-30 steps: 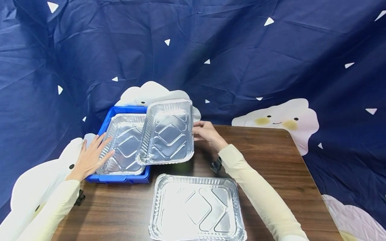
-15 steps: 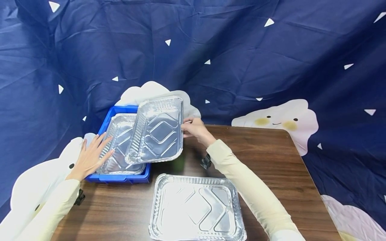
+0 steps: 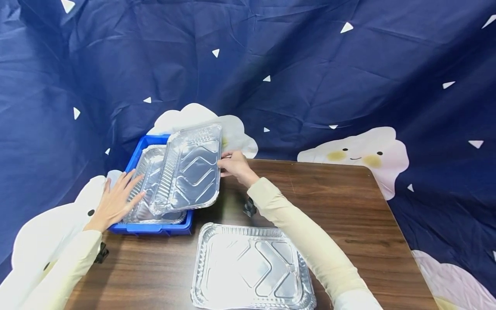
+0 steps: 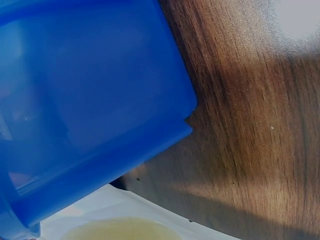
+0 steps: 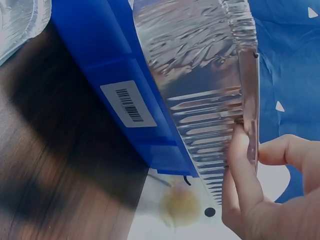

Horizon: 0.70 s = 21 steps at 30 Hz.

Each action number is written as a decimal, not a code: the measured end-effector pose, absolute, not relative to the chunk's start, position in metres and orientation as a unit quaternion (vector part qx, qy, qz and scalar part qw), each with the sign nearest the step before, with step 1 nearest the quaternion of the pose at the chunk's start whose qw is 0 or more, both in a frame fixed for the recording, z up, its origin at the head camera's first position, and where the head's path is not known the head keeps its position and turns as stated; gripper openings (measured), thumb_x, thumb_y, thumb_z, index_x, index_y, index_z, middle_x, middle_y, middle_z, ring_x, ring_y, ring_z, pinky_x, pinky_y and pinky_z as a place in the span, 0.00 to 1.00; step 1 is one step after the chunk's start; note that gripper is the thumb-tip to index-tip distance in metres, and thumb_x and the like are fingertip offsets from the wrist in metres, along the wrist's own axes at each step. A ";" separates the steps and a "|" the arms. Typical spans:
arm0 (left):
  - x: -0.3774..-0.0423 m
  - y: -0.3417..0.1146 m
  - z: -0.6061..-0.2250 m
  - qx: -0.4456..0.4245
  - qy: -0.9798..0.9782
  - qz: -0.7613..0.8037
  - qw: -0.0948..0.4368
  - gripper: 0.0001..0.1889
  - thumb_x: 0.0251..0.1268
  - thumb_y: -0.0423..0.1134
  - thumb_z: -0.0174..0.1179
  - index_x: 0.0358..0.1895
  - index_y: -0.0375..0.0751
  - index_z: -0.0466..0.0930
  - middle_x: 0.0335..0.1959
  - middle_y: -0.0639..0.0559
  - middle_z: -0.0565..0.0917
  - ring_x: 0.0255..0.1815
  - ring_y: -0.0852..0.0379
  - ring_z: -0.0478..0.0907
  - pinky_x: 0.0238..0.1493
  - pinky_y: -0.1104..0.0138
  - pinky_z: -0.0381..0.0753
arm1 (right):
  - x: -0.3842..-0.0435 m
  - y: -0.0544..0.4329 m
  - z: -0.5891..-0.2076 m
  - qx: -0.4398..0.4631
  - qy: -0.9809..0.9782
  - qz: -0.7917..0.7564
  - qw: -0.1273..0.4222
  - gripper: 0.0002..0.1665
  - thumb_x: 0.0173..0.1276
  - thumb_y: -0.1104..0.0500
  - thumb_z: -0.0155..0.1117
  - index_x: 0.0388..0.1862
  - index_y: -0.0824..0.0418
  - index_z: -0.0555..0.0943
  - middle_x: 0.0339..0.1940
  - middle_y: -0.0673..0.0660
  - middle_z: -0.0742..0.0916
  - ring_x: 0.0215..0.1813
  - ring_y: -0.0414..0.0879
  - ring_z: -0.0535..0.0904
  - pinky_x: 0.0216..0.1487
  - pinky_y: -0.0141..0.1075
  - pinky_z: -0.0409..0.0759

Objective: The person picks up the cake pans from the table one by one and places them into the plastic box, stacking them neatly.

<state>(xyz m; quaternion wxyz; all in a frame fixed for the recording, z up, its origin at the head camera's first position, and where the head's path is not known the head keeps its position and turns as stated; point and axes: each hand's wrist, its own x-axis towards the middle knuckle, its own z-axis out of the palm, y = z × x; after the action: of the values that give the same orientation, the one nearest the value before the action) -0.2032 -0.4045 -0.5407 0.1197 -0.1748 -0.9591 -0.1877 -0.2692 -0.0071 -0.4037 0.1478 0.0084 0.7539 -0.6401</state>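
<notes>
My right hand [image 3: 237,167] pinches the long right rim of an aluminium foil tray [image 3: 195,168], tilted with its left side lower over the blue bin [image 3: 135,159]. In the right wrist view, thumb and fingers clasp the rim of this foil tray [image 5: 205,100] close beside the bin's labelled wall [image 5: 112,65]. A second foil tray [image 3: 145,204] lies inside the bin, partly covered by the held one. My left hand [image 3: 115,202] rests with spread fingers on the bin's left edge and over the inner tray's side. The left wrist view shows the blue bin wall [image 4: 110,75] but no hand.
Another foil tray [image 3: 252,269] lies flat at the front of the brown wooden table [image 3: 329,202], partly under the right sleeve [image 3: 306,232] in this view. A dark blue cloth [image 3: 310,64] with clouds and white triangles hangs behind and around the table.
My right hand has carried the held foil tray leftward, so it covers more of the bin and inner tray. My left hand and the front tray have stayed in place.
</notes>
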 end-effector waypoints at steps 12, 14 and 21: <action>-0.202 -0.404 -0.539 -0.172 -0.958 -0.196 0.121 0.34 0.80 0.54 0.56 0.80 0.42 0.65 0.83 0.32 0.59 0.82 0.27 0.52 0.76 0.28 0.29 | -0.270 -0.044 -0.412 0.030 0.756 -0.638 0.142 0.22 0.67 0.74 0.62 0.61 0.76 0.78 0.40 0.58 0.83 0.35 0.45 0.83 0.35 0.34 0.89; -0.203 -0.403 -0.539 -0.172 -0.958 -0.198 0.119 0.34 0.80 0.54 0.55 0.80 0.42 0.65 0.83 0.32 0.59 0.83 0.27 0.51 0.76 0.28 0.29 | -0.269 -0.049 -0.415 0.032 0.756 -0.638 0.141 0.22 0.67 0.74 0.62 0.61 0.77 0.78 0.39 0.57 0.82 0.33 0.45 0.83 0.36 0.35 0.89; -0.202 -0.403 -0.538 -0.171 -0.958 -0.200 0.118 0.34 0.80 0.53 0.55 0.81 0.43 0.64 0.83 0.32 0.59 0.83 0.27 0.51 0.76 0.28 0.30 | -0.267 -0.069 -0.426 0.039 0.766 -0.630 0.123 0.23 0.65 0.74 0.62 0.59 0.75 0.81 0.37 0.56 0.85 0.30 0.45 0.85 0.31 0.32 0.88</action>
<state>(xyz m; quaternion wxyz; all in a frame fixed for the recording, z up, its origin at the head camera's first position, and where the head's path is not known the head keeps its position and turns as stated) -0.2024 -0.4033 -0.5381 0.1184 -0.1710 -0.9576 -0.1995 -0.2666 -0.0694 -0.4257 0.1227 0.0392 0.7661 -0.6297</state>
